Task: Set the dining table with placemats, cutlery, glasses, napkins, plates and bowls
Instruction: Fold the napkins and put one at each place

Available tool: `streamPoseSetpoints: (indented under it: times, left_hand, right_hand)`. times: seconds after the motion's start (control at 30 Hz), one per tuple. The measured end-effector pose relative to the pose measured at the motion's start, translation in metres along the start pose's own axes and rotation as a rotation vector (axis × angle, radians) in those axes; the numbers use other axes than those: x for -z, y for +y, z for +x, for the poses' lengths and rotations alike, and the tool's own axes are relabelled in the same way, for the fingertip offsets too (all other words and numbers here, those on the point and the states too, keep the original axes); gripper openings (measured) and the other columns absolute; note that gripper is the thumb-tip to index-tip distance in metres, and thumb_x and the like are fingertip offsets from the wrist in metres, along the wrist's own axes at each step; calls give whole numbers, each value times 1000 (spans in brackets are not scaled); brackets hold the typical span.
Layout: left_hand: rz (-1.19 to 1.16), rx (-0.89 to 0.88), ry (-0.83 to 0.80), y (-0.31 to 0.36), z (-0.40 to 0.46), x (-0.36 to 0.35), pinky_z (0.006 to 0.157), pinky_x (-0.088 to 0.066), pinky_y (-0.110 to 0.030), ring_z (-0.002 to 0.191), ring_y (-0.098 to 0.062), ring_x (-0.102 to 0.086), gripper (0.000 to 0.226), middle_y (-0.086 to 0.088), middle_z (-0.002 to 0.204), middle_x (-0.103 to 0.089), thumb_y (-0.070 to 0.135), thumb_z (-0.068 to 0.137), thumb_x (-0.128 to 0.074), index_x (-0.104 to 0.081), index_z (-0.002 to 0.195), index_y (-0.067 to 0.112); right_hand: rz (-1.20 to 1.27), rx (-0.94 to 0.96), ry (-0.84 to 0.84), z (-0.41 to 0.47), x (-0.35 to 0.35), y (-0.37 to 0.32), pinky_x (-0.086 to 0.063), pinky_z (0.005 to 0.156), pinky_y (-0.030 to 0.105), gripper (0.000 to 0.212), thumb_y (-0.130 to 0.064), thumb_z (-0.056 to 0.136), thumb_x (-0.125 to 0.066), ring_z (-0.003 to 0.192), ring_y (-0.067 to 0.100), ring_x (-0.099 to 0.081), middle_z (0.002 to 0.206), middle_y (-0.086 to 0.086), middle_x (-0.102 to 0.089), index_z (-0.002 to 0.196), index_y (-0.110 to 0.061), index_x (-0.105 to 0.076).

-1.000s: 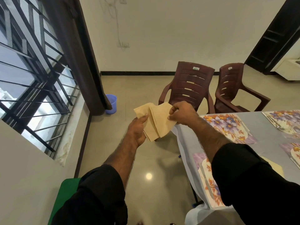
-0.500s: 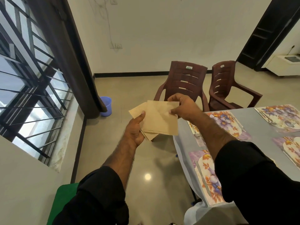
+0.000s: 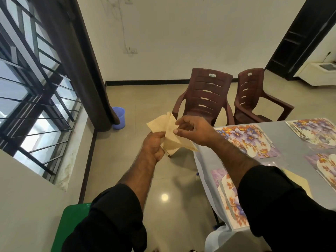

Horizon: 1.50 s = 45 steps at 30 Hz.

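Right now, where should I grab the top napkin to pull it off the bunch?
Probably pinch the napkin at its loose right-hand corner, coming from the table side, as the right hand does. The left hand grips the bunch at its left, so that edge is blocked.

open floor ahead; two chairs crowd the table's far edge.

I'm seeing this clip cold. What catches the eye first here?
Two hands meet mid-frame over the floor: the left hand grips a bunch of beige napkins while the right hand pinches one. At right, floral placemats lie on the grey table, with two brown plastic chairs behind.
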<state>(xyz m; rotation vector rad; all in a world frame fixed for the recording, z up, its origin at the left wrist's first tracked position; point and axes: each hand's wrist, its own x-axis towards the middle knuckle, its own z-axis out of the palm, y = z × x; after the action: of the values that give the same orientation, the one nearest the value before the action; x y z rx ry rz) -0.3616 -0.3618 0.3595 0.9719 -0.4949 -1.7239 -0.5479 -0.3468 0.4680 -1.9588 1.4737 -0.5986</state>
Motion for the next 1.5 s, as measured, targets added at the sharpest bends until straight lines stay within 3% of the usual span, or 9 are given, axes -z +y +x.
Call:
streamPoseSetpoints:
  times: [0.27,0.4,0.5,0.73,1.0,1.23,1.33,1.4,1.5]
  left_hand:
    - [48,-2,0,5,2,6,100,-54,-69,121,-46,-68,72,-21,131,-71,17,73,-87,-62,141,13]
    - [104,-8,9,4,5,8,97,-56,-68,115,-46,-71,44,-20,128,-73,10,88,-74,-68,132,11]
    - [135,-4,13,8,5,3,95,-58,-65,112,-44,-73,34,-19,123,-75,6,93,-69,-71,126,9]
    - [141,15,64,18,5,-1,94,-59,-65,111,-43,-73,37,-21,121,-75,7,92,-73,-68,129,9]
    - [92,30,96,22,7,8,96,-57,-68,114,-45,-72,52,-21,124,-74,7,86,-77,-65,136,8]
    - [18,77,51,29,-3,4,90,-61,-57,109,-40,-74,32,-20,121,-76,15,103,-63,-62,134,7]
    - [-5,61,5,30,-6,7,95,-58,-63,114,-41,-73,45,-19,126,-75,28,95,-78,-64,134,10]
    - [72,24,1,27,-4,11,96,-57,-66,119,-44,-70,65,-22,128,-73,16,79,-91,-63,137,7]
    - [114,28,43,25,-5,14,85,-61,-57,111,-43,-71,46,-24,124,-73,-4,85,-79,-65,129,1]
  right_hand:
    - [-75,0,18,0,-8,7,-61,92,37,30,-51,92,-74,95,8,-68,104,-16,-72,113,-30,-77]
    - [-222,59,17,-2,-16,-4,-60,84,30,46,-59,79,-82,94,11,-64,103,-17,-67,117,-35,-72]
    - [-439,169,2,-1,-27,-10,-57,93,37,48,-60,82,-78,102,12,-60,115,-12,-67,122,-34,-69]
    - [-549,175,-26,1,-33,-9,-57,97,41,36,-40,96,-68,106,18,-64,127,-3,-67,127,-23,-73]
    - [-567,303,-51,5,-32,-8,-57,87,33,30,-38,100,-62,103,16,-65,121,-4,-70,122,-25,-77]
    - [-515,292,-61,6,-35,-6,-57,89,36,33,-44,101,-59,106,14,-59,120,-4,-64,124,-26,-75]
    - [-466,274,-120,7,-33,-3,-52,94,32,30,-31,102,-60,110,14,-57,123,-3,-64,125,-22,-75]
    - [-372,228,-111,10,-29,1,-50,95,30,27,-20,97,-62,107,12,-59,120,-4,-68,119,-22,-78]
    - [-53,22,84,16,-24,7,-56,87,26,19,-13,94,-69,97,7,-66,105,-9,-72,105,-24,-78]
